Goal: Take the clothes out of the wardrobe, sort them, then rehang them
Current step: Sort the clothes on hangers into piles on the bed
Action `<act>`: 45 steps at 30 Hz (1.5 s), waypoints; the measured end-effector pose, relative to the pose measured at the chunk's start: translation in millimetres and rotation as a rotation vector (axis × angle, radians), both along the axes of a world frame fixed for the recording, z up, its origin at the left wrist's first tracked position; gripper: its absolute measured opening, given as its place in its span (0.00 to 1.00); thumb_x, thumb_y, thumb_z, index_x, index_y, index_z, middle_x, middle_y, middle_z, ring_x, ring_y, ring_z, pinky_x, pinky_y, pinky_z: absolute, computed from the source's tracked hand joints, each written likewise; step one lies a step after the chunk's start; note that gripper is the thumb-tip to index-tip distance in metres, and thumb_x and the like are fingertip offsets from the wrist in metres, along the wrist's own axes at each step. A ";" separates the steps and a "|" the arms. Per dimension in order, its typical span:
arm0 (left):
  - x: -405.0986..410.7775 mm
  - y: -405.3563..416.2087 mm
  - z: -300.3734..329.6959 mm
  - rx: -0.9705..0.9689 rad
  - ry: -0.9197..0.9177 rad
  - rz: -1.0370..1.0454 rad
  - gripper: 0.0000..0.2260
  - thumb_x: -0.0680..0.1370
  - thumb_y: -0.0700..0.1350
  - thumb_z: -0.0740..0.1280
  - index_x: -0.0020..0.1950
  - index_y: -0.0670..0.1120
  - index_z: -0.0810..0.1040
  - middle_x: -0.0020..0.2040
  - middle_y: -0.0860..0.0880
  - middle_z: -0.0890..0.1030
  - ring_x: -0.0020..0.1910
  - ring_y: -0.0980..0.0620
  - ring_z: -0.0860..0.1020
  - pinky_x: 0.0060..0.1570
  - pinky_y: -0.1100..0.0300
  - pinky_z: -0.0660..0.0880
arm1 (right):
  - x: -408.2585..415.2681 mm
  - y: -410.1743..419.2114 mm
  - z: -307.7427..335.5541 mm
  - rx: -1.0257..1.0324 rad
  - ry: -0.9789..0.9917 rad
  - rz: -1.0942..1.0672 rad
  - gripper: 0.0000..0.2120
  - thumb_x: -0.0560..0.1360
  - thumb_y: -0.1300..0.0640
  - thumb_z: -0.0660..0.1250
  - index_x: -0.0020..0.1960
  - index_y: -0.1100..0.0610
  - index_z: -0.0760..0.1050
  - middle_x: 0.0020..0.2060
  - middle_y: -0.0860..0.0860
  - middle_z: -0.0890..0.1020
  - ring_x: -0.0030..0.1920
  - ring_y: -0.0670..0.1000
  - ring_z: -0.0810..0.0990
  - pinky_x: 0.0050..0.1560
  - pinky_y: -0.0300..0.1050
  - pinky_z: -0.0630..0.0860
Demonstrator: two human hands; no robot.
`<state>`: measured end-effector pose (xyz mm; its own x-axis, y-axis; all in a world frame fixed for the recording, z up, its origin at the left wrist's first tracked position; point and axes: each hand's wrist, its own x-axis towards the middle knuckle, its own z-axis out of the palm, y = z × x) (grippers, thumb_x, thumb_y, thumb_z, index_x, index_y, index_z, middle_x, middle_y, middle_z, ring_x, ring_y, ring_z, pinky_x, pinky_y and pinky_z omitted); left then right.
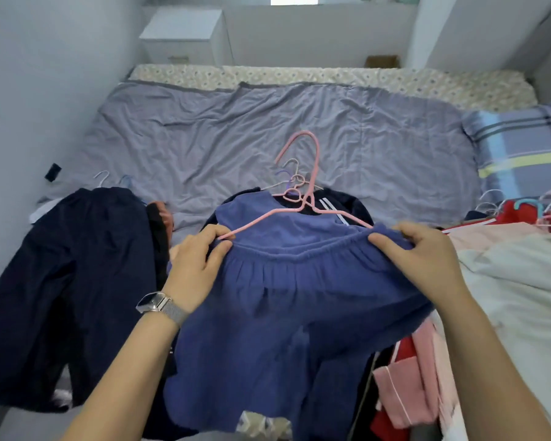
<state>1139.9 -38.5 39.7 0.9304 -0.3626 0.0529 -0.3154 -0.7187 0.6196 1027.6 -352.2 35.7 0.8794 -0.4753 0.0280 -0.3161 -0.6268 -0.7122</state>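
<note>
A blue garment with an elastic waistband (287,300) is spread between both hands above the bed. My left hand (198,262) pinches its left waistband edge together with the left end of a pink wire hanger (312,173). My right hand (417,253) grips the right waistband edge over the hanger's other end. The hanger's hook points away from me. Under it lies a dark navy top with white stripes (337,205) on other hangers.
Dark navy trousers (74,281) lie at the left on the bed's grey-lilac sheet (236,138). Red, pink and white clothes (506,281) with several hangers pile up at the right. A plaid pillow (522,148) is far right, a white cabinet (185,36) behind.
</note>
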 end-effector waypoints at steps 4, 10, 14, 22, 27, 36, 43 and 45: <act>-46.5 39.4 39.8 -0.170 -0.006 0.036 0.06 0.75 0.53 0.60 0.43 0.65 0.73 0.43 0.69 0.77 0.43 0.68 0.74 0.55 0.48 0.71 | -50.8 40.4 41.8 -0.084 -0.142 -0.013 0.05 0.74 0.52 0.69 0.39 0.46 0.77 0.35 0.45 0.81 0.39 0.45 0.75 0.44 0.44 0.69; -93.4 121.6 98.1 -0.178 0.022 -0.039 0.05 0.77 0.53 0.60 0.44 0.61 0.74 0.43 0.64 0.78 0.47 0.58 0.76 0.61 0.41 0.68 | -116.6 122.4 90.6 -0.154 -0.248 0.064 0.08 0.76 0.60 0.66 0.51 0.58 0.82 0.46 0.53 0.84 0.48 0.51 0.79 0.52 0.43 0.71; -134.1 148.0 134.5 -0.181 -0.043 -0.074 0.08 0.80 0.49 0.60 0.43 0.58 0.73 0.39 0.62 0.77 0.46 0.56 0.74 0.60 0.43 0.68 | -161.2 170.6 117.7 -0.112 -0.316 -0.028 0.10 0.75 0.56 0.64 0.52 0.55 0.82 0.46 0.49 0.84 0.49 0.49 0.79 0.53 0.41 0.71; -184.6 164.4 162.1 -0.222 -0.023 -0.147 0.07 0.75 0.56 0.57 0.42 0.63 0.73 0.38 0.69 0.77 0.40 0.63 0.73 0.58 0.40 0.69 | -240.0 202.4 159.8 -0.083 -0.295 -0.072 0.08 0.76 0.59 0.67 0.50 0.49 0.82 0.42 0.42 0.82 0.46 0.42 0.78 0.50 0.32 0.71; -218.6 177.6 170.7 -0.239 -0.035 -0.066 0.08 0.76 0.56 0.57 0.42 0.60 0.74 0.42 0.70 0.77 0.43 0.64 0.75 0.60 0.41 0.68 | -253.0 204.7 176.3 -0.090 -0.284 -0.001 0.07 0.75 0.60 0.68 0.48 0.51 0.82 0.40 0.39 0.81 0.44 0.41 0.78 0.47 0.31 0.70; -258.2 271.5 179.4 -0.163 -0.099 0.238 0.08 0.77 0.56 0.57 0.42 0.59 0.74 0.42 0.66 0.78 0.43 0.65 0.76 0.58 0.43 0.70 | -212.1 266.0 180.0 -0.022 -0.259 0.325 0.05 0.75 0.60 0.69 0.47 0.51 0.82 0.39 0.40 0.81 0.44 0.37 0.77 0.45 0.23 0.67; -272.4 378.8 190.1 -0.165 -0.078 0.483 0.08 0.74 0.58 0.55 0.44 0.62 0.74 0.40 0.66 0.78 0.45 0.59 0.76 0.60 0.40 0.68 | -155.9 364.2 182.1 0.001 -0.242 0.581 0.05 0.75 0.58 0.68 0.48 0.52 0.82 0.40 0.40 0.82 0.43 0.28 0.76 0.45 0.22 0.66; -267.3 410.2 191.0 -0.151 -0.094 0.531 0.08 0.75 0.57 0.56 0.42 0.62 0.74 0.37 0.64 0.78 0.42 0.60 0.75 0.59 0.40 0.69 | -137.8 396.2 181.3 0.005 -0.236 0.625 0.05 0.75 0.57 0.68 0.48 0.51 0.82 0.39 0.38 0.81 0.43 0.29 0.76 0.44 0.22 0.66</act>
